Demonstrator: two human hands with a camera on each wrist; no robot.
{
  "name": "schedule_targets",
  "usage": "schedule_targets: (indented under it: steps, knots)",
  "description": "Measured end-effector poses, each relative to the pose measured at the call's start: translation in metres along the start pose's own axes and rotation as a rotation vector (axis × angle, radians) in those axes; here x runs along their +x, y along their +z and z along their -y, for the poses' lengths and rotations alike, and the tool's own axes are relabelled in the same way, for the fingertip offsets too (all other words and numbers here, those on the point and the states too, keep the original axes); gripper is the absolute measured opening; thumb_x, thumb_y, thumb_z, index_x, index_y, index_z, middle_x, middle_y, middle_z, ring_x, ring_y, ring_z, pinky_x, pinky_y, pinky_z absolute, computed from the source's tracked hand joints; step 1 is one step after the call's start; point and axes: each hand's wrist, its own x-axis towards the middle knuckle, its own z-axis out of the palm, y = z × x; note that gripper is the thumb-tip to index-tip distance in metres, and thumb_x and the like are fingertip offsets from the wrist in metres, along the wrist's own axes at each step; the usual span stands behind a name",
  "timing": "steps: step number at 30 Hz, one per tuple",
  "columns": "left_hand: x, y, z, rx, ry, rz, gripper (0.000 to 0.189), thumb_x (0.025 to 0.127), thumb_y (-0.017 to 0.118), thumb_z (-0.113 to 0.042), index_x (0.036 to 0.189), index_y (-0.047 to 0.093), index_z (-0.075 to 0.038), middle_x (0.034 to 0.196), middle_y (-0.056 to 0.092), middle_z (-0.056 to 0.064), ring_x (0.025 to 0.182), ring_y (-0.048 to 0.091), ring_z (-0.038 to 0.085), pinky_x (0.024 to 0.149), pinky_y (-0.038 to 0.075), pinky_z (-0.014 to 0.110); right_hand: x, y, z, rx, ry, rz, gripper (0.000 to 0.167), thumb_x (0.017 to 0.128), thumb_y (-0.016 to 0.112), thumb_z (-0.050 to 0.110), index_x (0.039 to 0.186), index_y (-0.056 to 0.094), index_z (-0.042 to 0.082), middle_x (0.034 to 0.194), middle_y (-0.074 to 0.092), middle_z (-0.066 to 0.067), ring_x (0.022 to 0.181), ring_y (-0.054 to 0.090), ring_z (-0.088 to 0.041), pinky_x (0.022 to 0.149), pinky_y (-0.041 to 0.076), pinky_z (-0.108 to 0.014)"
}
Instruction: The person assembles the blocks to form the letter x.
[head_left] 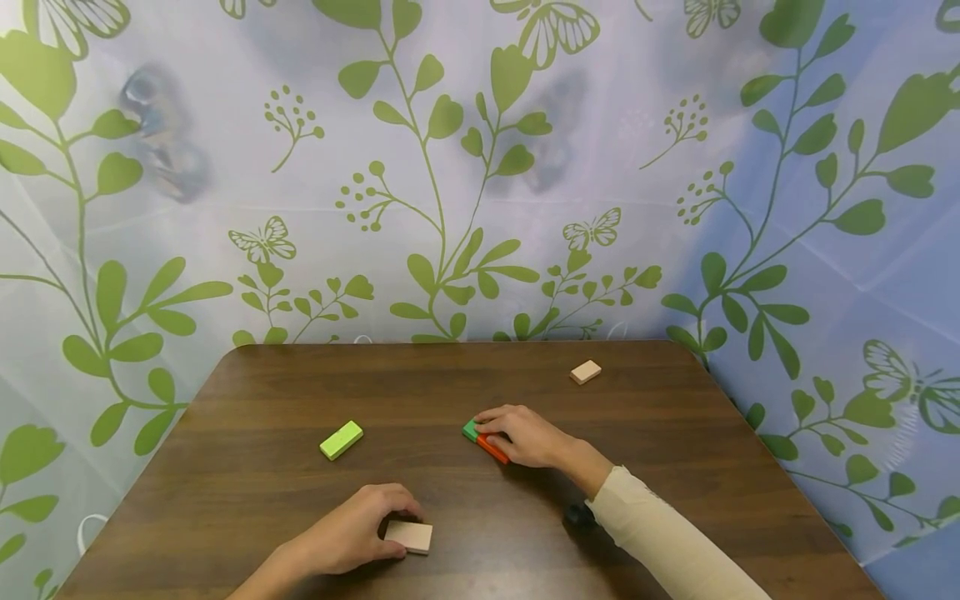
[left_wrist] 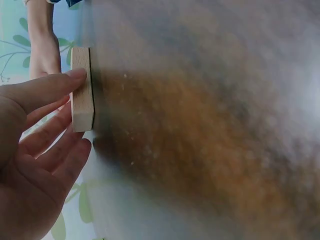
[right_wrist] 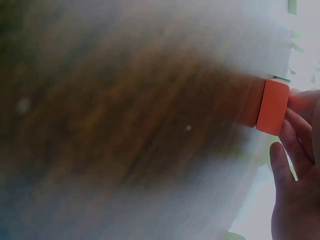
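On a brown wooden counter (head_left: pixel 225 475), the left hand (head_left: pixel 366 523) pinches a plain wooden block (head_left: pixel 412 538) between its thumb and fingers. The right hand (head_left: pixel 527 438), below a cream sleeve (head_left: pixel 660 527), curls round a red block (head_left: pixel 492 451), its thumb on it and a fingertip at the green block (head_left: pixel 470 431), which touches the red one at ten o'clock. Measured from the red block, the plain wooden block lies at seven o'clock, a lime block (head_left: pixel 341 440) at nine, and a second wooden block (head_left: pixel 586 372) at two, near the far edge. A pale curtain (head_left: pixel 480 196) printed with green leaves and butterflies hangs beyond, at twelve o'clock.
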Motion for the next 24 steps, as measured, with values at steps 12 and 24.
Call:
schedule_targets:
  steps: [12,24]
  knots:
    - [0.0016,-0.0004,-0.0002,-0.006,0.003,0.013,0.028,0.083,0.088,-0.010,0.109,0.078,-0.012,0.107,0.066,-0.013,0.098,0.062,0.004,0.083,0.055,0.026,0.0001,0.0014,-0.0020,0.004,0.006,-0.005,0.031,0.103,0.065,0.010,0.133,0.070,0.002,0.141,0.062,-0.010,0.128,0.059,-0.029,0.106,0.046,-0.046]
    - [0.0036,-0.0058,0.0001,-0.013,-0.010,-0.028,0.025,0.083,0.087,-0.006,0.104,0.076,-0.014,0.102,0.065,-0.014,0.092,0.060,0.004,0.079,0.054,0.027,-0.0004,0.0035,-0.0035,-0.001,0.008,-0.014,0.031,0.103,0.066,0.011,0.132,0.071,0.004,0.140,0.062,-0.009,0.127,0.060,-0.028,0.105,0.047,-0.045]
